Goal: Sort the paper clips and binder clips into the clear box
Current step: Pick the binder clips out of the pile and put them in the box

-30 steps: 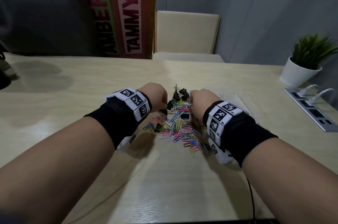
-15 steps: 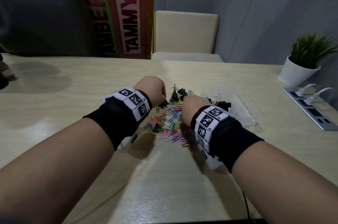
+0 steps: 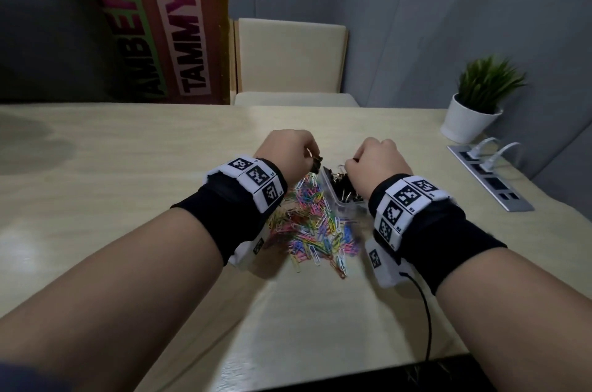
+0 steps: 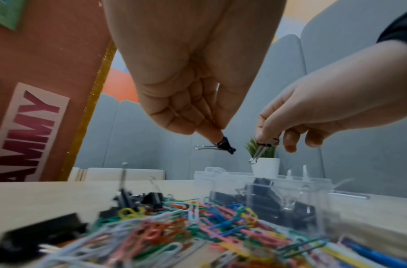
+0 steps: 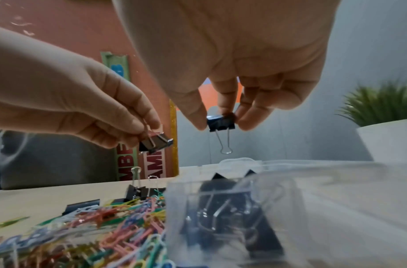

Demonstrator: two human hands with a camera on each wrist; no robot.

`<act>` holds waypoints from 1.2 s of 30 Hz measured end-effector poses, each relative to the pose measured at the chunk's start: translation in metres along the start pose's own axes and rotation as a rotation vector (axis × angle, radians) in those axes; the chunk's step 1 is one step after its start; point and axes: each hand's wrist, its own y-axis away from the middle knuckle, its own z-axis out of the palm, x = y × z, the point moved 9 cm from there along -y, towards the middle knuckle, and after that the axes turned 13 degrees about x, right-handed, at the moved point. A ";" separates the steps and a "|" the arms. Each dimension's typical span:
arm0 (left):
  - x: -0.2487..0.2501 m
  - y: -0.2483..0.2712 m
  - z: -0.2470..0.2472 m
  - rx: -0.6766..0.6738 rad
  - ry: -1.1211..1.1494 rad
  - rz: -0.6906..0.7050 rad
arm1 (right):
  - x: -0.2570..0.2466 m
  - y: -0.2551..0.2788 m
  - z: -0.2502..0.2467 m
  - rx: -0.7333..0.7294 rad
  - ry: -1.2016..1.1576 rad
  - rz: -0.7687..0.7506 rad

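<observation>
A heap of coloured paper clips (image 3: pixel 315 225) lies on the table between my wrists, with a few black binder clips (image 4: pixel 138 196) at its far side. The clear box (image 3: pixel 344 199) stands right of the heap and holds several black binder clips (image 5: pixel 223 214). My left hand (image 3: pixel 309 156) pinches a black binder clip (image 4: pixel 225 145) above the heap's far edge. My right hand (image 3: pixel 352 162) pinches another black binder clip (image 5: pixel 220 122) by its body, wire handles hanging down, above the box.
A white pot with a green plant (image 3: pixel 471 118) stands at the table's far right. A grey power strip (image 3: pixel 490 177) with white plugs lies near the right edge. A cream chair (image 3: pixel 290 65) stands behind the table. A black cable (image 3: pixel 424 314) trails from my right wrist.
Both hands have lifted from the heap, each with a black binder clip. My right hand has moved right, over the clear box. The view has shifted slightly.
</observation>
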 end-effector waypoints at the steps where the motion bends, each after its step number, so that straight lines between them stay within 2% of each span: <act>1: 0.007 0.000 0.007 -0.017 0.026 0.010 | 0.006 0.000 0.000 -0.007 0.002 0.007; 5: 0.021 0.005 0.041 -0.208 0.037 0.006 | 0.021 0.002 0.009 -0.082 0.028 0.015; 8: 0.013 0.004 0.038 -0.203 0.033 -0.027 | 0.022 0.004 0.009 -0.075 0.044 0.006; 12: -0.018 0.002 0.019 -0.193 -0.088 -0.058 | 0.005 0.009 0.009 -0.060 0.025 -0.047; 17: -0.082 0.013 0.003 -0.334 -0.358 -0.172 | -0.041 0.023 0.020 -0.101 -0.017 -0.201; 23: -0.101 0.040 0.011 -0.528 -0.533 -0.026 | -0.092 0.038 0.049 -0.249 0.047 -0.399; 30: -0.114 0.032 0.016 -0.540 -0.668 -0.012 | -0.131 0.038 0.076 -0.315 0.167 -0.560; 36: -0.113 0.030 0.013 -0.422 -0.487 -0.034 | -0.147 0.039 0.098 -0.366 0.198 -0.633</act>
